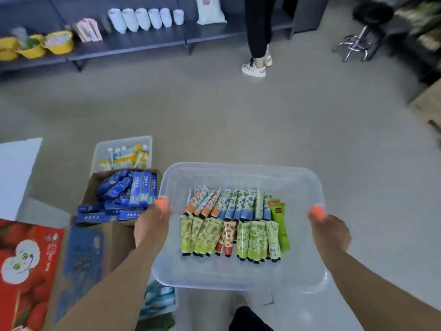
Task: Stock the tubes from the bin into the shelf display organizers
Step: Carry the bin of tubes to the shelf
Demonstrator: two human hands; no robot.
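2 hands (152, 222) (330, 229) on a clear bin (238, 280) of tubes (232, 223).

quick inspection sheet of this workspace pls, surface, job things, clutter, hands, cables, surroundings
surface: grey floor; no table seen
job things: clear bin held up, two rows of tubes lying inside
clutter: carton of blue boxes, small bin behind it, red box at far left
hands: left hand grips the bin's left rim, right hand its right rim
cables: nothing seen
surroundings: low shelf with white pouches and yellow baskets; a person standing by it; stool at right
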